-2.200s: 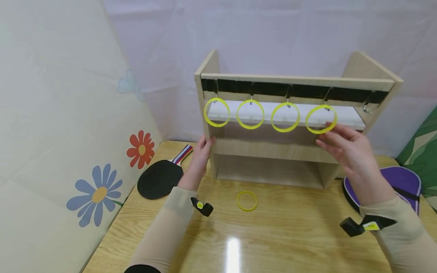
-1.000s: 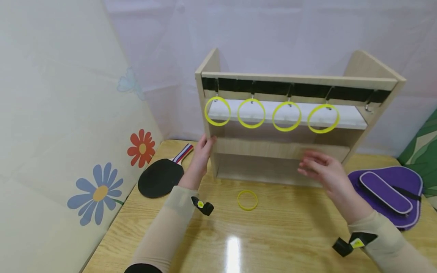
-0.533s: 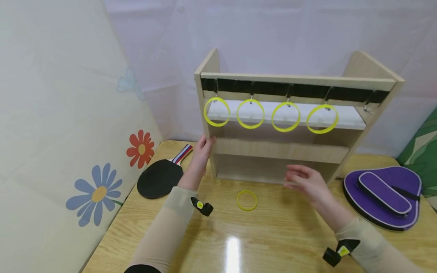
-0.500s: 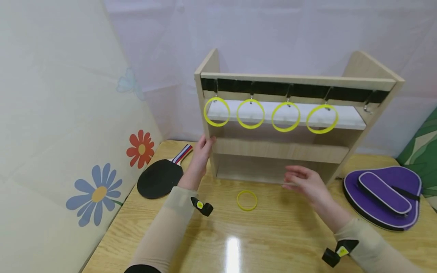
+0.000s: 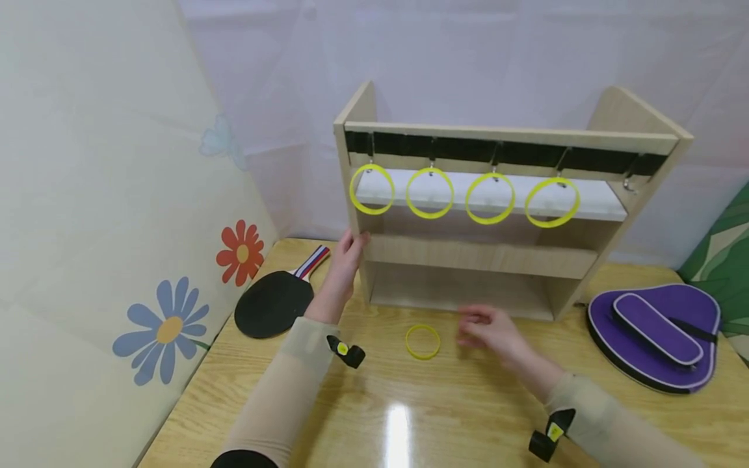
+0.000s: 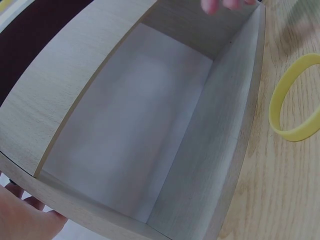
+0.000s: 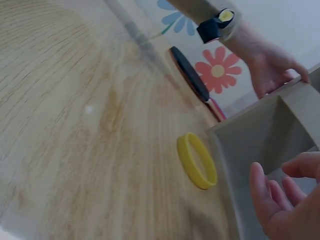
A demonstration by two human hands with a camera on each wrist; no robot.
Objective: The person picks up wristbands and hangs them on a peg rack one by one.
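A small wooden shelf (image 5: 480,253) stands on the table. My left hand (image 5: 342,270) grips its left side panel, thumb at the front edge; the right wrist view also shows this hand (image 7: 270,67) on the panel. Several yellow wristbands (image 5: 372,212) hang one to a hook under the black strip, and the rightmost hook (image 5: 629,185) is bare. Another yellow wristband (image 5: 423,357) lies on the tabletop in front of the shelf. To the right of that band is my right hand (image 5: 491,333), slightly blurred, its fingers apart and holding nothing; the right wrist view shows a gap between them and the wristband (image 7: 186,157).
A black table tennis paddle (image 5: 274,305) with a striped handle lies left of the shelf. On the right sits a purple paddle case (image 5: 634,344). Behind and to the left hang pale cloths, the left one (image 5: 88,195) with printed flowers.
My right hand has left the fourth hanging wristband and come down and left, close to the wristband on the table. My left hand has stayed on the side panel.
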